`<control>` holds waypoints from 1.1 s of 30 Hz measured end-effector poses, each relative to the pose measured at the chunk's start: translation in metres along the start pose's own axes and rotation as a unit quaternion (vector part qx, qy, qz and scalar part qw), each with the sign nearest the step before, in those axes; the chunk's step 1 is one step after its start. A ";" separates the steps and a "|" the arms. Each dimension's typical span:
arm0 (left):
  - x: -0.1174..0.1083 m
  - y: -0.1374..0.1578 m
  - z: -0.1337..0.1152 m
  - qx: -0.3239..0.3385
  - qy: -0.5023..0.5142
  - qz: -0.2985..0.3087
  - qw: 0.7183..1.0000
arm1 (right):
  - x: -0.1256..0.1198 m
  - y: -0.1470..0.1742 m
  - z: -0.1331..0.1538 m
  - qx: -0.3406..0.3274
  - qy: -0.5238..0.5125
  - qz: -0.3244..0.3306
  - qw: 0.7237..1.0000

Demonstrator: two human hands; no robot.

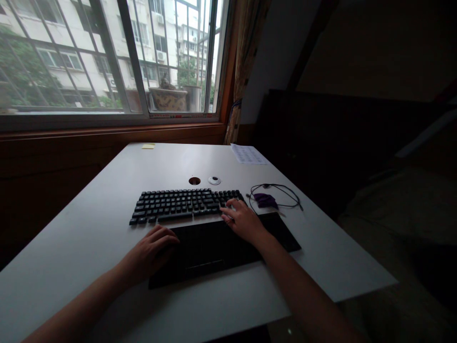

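Observation:
Black keycaps [174, 205] stand in rows on the white table, laid out like a keyboard. In front of them lies a flat, dark keyboard base [210, 243], slightly slanted. My left hand [155, 245] is curled over the left end of this base, its thumb hidden beneath the palm. Above the base's far edge, my right hand [243, 219] reaches to the right-hand keycaps. Its fingers are bent but apart, with the fingertips at the keycaps; no held keycap can be made out.
Right of the keycaps lie a looped black cable [285, 186] and a purple cloth [265, 200]. Behind them are a round table hole [194, 181] and a white ring-shaped cover [214, 180]. Printed paper [249, 155] and yellow sticky notes [148, 146] lie at the far edge.

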State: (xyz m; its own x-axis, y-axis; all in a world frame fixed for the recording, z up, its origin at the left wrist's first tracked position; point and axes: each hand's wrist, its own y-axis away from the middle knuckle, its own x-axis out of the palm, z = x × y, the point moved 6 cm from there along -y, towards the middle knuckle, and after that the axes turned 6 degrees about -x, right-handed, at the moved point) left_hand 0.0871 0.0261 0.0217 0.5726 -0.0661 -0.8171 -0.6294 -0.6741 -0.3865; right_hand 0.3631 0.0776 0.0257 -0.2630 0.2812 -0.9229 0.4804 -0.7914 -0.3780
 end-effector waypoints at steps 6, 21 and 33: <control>0.000 0.001 0.001 0.000 0.003 -0.004 1.000 | 0.000 0.000 0.001 -0.002 0.008 -0.001 1.000; 0.001 0.001 0.002 -0.004 0.008 0.009 1.000 | -0.059 0.022 -0.039 0.151 -0.209 -0.178 0.950; 0.005 0.004 0.007 -0.005 0.001 0.022 1.000 | -0.092 0.110 -0.038 0.270 -0.146 -0.033 0.951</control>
State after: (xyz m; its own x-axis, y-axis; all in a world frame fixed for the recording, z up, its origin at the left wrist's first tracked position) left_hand 0.0837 0.0283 0.0135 0.5453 -0.0975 -0.8325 -0.6489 -0.6778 -0.3457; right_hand 0.4723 -0.0147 0.0663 -0.5376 0.2400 -0.8083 -0.0243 -0.9627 -0.2696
